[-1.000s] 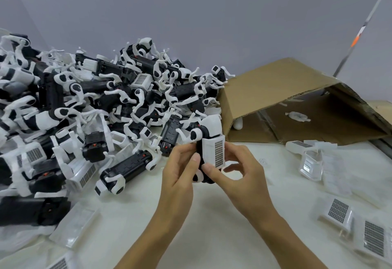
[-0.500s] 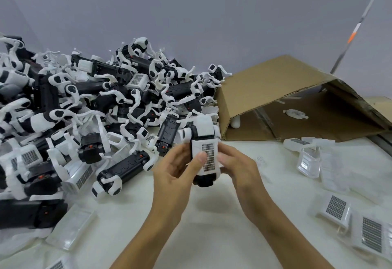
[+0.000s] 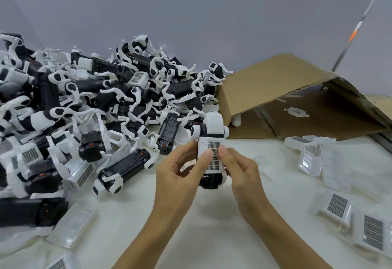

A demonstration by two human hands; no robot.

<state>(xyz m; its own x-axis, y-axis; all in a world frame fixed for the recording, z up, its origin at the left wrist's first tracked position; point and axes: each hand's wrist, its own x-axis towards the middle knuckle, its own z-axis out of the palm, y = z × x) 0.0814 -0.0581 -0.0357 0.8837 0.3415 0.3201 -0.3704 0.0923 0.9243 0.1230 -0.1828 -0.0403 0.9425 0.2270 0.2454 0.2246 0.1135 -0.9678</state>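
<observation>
Blk/white plastic toy unit (image 3: pixel 212 126) held upright at centre of view, low over the table (image 3: pixel 191 230), maybe touching it (cannot tell), just in front of the big pile (image 3: pixel 101 103) of like units. Gripped from the left by left hand (image 3: pixel 180 175), fingers curled round side & back, thumb flat on the grid panel (image 3: pixel 214 165) on the front. Same from the right w/ right hand (image 3: pixel 240 175), thumb just beside the other, both pressing on the panel's upper half. Remaining fingers mostly hidden behind. Prob. light: hollow moulded shell, stiff, smooth, so a bit slippery, esp. on the panel face. Looks like press-fit work, prob. a snap-in into the white frame; calls for an even push near the panel edges, w/ fingers behind as counter-force. Best hold = solid body sides. Better to avoid the round white knobs (image 3: pixel 194 131) at the corners & thin leg pieces like those in the pile: likely to bend or pop off. Cannot tell if fully seated. Further right on the table: loose panels (image 3: pixel 337 205), near the open cardboard box (image 3: pixel 275 86).
</observation>
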